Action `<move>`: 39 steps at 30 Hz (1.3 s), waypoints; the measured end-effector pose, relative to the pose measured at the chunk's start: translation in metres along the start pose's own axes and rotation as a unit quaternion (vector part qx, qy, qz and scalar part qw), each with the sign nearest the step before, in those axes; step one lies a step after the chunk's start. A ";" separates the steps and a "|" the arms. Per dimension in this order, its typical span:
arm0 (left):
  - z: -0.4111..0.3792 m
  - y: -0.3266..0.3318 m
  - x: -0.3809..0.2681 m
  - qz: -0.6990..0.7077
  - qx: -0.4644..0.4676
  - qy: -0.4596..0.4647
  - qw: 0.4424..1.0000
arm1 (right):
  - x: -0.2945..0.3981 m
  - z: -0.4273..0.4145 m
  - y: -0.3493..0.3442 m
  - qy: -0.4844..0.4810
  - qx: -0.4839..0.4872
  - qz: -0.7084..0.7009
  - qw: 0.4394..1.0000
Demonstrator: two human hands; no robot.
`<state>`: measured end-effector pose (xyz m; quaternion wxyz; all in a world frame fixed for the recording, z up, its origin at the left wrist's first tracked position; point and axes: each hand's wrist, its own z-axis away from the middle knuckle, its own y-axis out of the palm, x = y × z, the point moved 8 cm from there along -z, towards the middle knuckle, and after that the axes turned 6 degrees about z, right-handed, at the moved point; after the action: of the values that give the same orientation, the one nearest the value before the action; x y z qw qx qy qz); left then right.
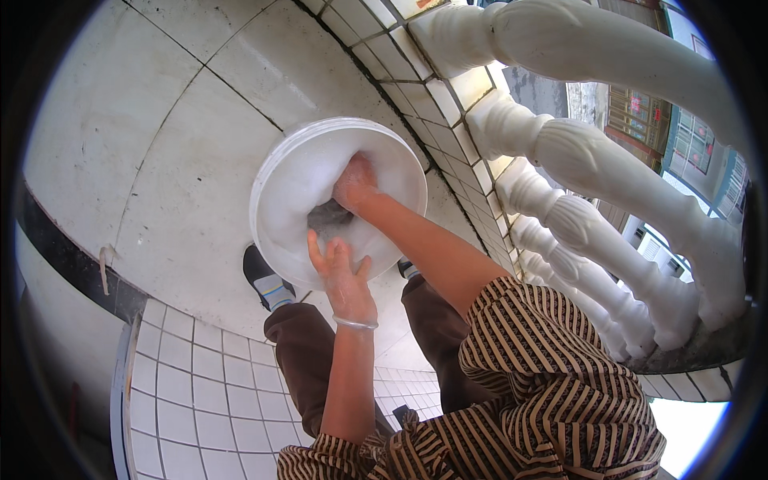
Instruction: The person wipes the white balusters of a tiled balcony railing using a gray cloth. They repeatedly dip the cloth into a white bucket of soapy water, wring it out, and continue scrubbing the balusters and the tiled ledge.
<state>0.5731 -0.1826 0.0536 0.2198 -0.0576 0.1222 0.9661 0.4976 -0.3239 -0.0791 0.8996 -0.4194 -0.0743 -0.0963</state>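
A white plastic bucket (258,240) stands on the floor between my feet, with thick white soap foam (294,174) inside. Through a gap in the foam shows a dark grey patch (330,217); whether it is wet cloth or only water, I cannot tell. My right hand (357,180) reaches down into the foam, its fingers hidden by suds. Over the near side of the bucket is my left hand (347,279), wet, fingers spread, nothing visible in it. A silver bangle (355,324) circles the left wrist.
White balusters (591,156) rise from a tiled ledge (444,120) on the right. Pale floor tiles (180,132) extend left of the bucket. A white-tiled wall (192,372) lies at the lower left. My dark shoe (258,270) is close to the bucket.
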 end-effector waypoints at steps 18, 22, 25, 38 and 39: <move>-0.036 -0.023 -0.018 0.052 0.068 -0.003 0.996 | 0.073 0.182 -0.106 -0.047 0.258 -0.099 0.960; -0.040 -0.030 0.007 0.120 0.123 -0.077 0.982 | 0.084 0.204 -0.119 -0.162 0.183 0.004 0.970; -0.042 -0.028 0.030 0.245 0.153 -0.074 0.954 | 0.077 0.188 -0.106 -0.139 0.018 -0.155 0.978; -0.016 -0.008 -0.016 -0.032 0.010 0.081 0.996 | -0.013 0.028 -0.028 0.001 0.010 -0.010 1.000; -0.016 -0.012 -0.014 -0.024 -0.007 0.066 0.998 | -0.013 0.018 -0.019 -0.021 0.043 -0.010 0.999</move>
<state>0.5920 -0.1824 0.0381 0.2344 -0.1255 0.1282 0.9554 0.4795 -0.3206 -0.0569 0.9139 -0.3818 -0.1013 -0.0933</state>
